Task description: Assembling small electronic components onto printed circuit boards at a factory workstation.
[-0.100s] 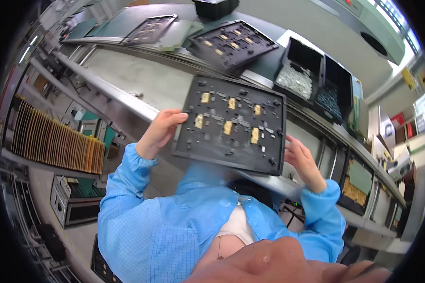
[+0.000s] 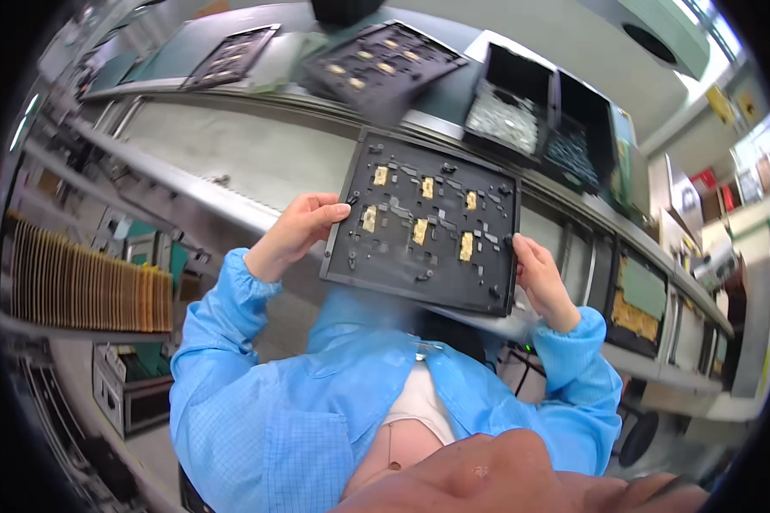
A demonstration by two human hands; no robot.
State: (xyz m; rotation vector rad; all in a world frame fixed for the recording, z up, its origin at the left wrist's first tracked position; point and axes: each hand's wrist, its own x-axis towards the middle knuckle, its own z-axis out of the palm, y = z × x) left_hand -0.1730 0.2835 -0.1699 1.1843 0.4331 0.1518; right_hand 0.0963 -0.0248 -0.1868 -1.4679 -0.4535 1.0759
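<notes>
A flat black fixture tray (image 2: 370, 272) is held up between both hands in front of my body, slightly tilted. Set into its face are several gold-coloured metal blocks (image 2: 420, 232), with recesses and small black clamps around them. My left hand (image 2: 295, 232) grips the tray's left edge, its thumb over the rim and the other fingers mostly out of sight. At the opposite edge my right hand (image 2: 541, 278) closes on the lower right side, fingertips at the rim.
Beyond the tray runs a conveyor rail (image 2: 180, 179). On the bench behind lie another black fixture tray (image 2: 376, 64) and black bins of small clear (image 2: 502, 118) and dark parts (image 2: 573, 154). A rack of upright boards (image 2: 90, 278) stands left; a green board in a frame (image 2: 642, 291) sits right.
The surroundings have shifted left and slightly up in the view, while the tray sits a little further right. Both hands keep their hold on its edges.
</notes>
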